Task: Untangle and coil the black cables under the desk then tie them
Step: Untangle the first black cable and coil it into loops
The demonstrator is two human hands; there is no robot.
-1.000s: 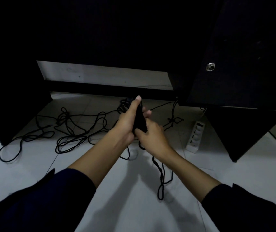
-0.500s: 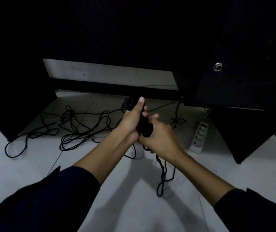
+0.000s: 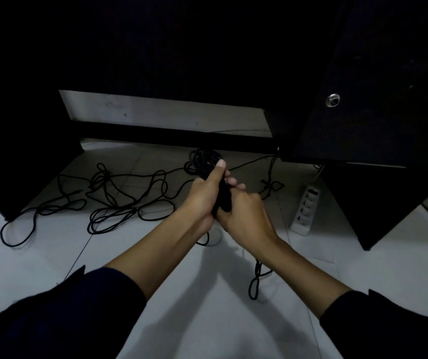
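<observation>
Both hands meet in mid-air under the black desk. My left hand (image 3: 203,196) grips a coiled bundle of black cable (image 3: 205,161), whose loops stick out above my thumb. My right hand (image 3: 244,213) is curled round the lower part of the same bundle, touching the left hand. A free strand of that cable (image 3: 255,281) hangs below my right wrist and ends in a loop on the floor. More black cable (image 3: 119,203) lies tangled in loose loops on the white tiles to the left. A small knot of cable (image 3: 271,186) sits on the floor to the right.
A white power strip (image 3: 306,211) lies on the floor at the right, beside the desk's black right panel (image 3: 378,203). The left desk panel (image 3: 13,164) stands at the left edge. A black crossbar (image 3: 171,137) runs along the back above the floor.
The right hand has closed further round the bundle and pressed against the left hand. The hanging strand has been drawn up shorter. The view has shifted slightly.
</observation>
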